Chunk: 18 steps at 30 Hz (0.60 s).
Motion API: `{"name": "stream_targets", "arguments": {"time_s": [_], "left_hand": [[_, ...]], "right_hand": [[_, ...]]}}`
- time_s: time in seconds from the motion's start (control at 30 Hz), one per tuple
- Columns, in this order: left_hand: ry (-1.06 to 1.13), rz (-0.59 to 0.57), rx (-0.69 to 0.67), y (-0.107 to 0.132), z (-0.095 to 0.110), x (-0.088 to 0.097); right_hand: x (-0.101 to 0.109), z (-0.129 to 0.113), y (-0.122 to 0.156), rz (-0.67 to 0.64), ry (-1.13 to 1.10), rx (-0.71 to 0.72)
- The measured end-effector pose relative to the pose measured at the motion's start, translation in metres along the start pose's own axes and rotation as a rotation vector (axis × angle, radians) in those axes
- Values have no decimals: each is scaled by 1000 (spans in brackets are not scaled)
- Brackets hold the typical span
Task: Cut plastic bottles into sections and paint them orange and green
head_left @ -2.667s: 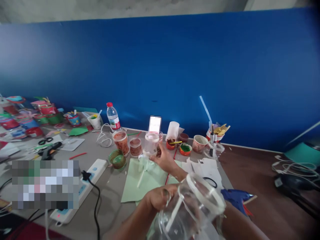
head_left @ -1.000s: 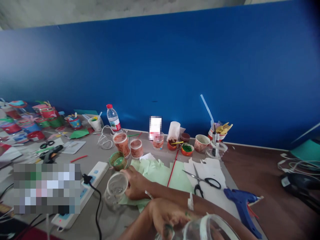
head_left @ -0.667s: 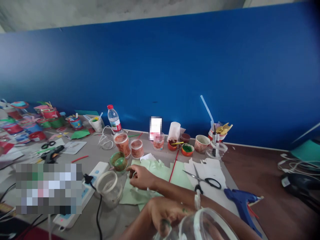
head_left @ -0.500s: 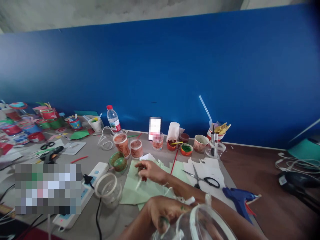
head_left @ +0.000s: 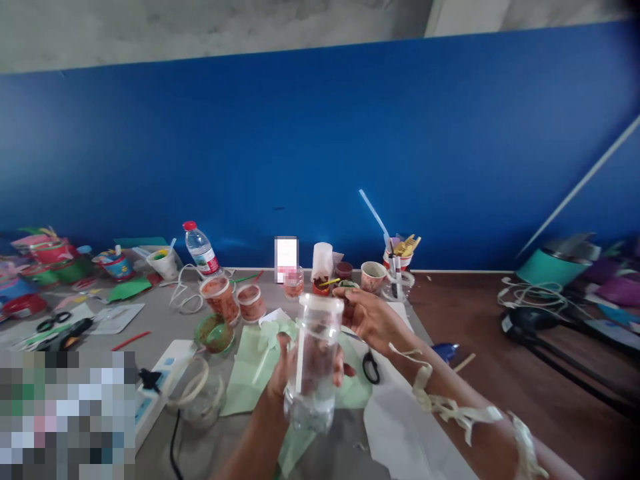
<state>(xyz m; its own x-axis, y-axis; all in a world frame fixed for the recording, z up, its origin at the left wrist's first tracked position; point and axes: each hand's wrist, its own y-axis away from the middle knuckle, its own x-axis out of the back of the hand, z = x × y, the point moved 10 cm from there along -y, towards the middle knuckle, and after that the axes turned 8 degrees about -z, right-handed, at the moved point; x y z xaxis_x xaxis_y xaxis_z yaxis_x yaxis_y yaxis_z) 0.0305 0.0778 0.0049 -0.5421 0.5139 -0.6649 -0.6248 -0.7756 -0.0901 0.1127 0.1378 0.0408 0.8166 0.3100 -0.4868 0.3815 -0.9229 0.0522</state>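
My left hand (head_left: pixel 281 373) is wrapped round a clear plastic container (head_left: pixel 316 367) shaped like a cut bottle, with a pale rim and a white strip down its side. It stands upright above the green paper (head_left: pixel 243 373). My right hand (head_left: pixel 367 310) reaches beyond it to a small cup of green paint (head_left: pixel 349 285), fingers curled at the cup's front. Whether they grip the cup is hard to make out. Torn whitish tape strips (head_left: pixel 440 403) cling to my right forearm. Behind the hand lie scissors (head_left: pixel 371 368), partly covered, on white paper (head_left: pixel 400 427).
Paint-smeared tubs (head_left: pixel 219 299), a red-capped water bottle (head_left: pixel 201 250) and a paper cup (head_left: pixel 373 277) line the back. At left are a power strip (head_left: pixel 163 373) and a clear tub (head_left: pixel 200 393). A blue glue gun (head_left: pixel 445 352) shows past my right arm.
My left hand has raised the clear container from the lower edge and turned it upright. My right hand has gone from the green paper to the paint cups. The view has swung right.
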Motion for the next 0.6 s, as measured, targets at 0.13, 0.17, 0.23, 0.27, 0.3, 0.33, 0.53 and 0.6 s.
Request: {"name": "stream_targets", "arguments": {"time_s": [0.13, 0.17, 0.23, 0.27, 0.3, 0.33, 0.53, 0.6], "left_hand": [[-14, 118, -145, -6, 8, 11], [-46, 167, -137, -7, 4, 16], [-122, 234, -106, -9, -6, 22], [-154, 254, -97, -10, -10, 24], [-193, 277, -97, -11, -13, 26], [-244, 311, -106, -11, -14, 30], [-502, 514, -177, -3, -11, 57], [-578, 536, -208, -1, -6, 58]], "right_hand": [[14, 3, 28, 29, -3, 23], [14, 8, 34, 19, 2, 13], [13, 17, 46, 12, 51, -4], [15, 21, 50, 32, 93, -21], [15, 25, 54, 43, 136, -37], [15, 28, 56, 44, 177, -48], [13, 39, 51, 19, 312, 5], [15, 47, 46, 2, 268, 7]]}}
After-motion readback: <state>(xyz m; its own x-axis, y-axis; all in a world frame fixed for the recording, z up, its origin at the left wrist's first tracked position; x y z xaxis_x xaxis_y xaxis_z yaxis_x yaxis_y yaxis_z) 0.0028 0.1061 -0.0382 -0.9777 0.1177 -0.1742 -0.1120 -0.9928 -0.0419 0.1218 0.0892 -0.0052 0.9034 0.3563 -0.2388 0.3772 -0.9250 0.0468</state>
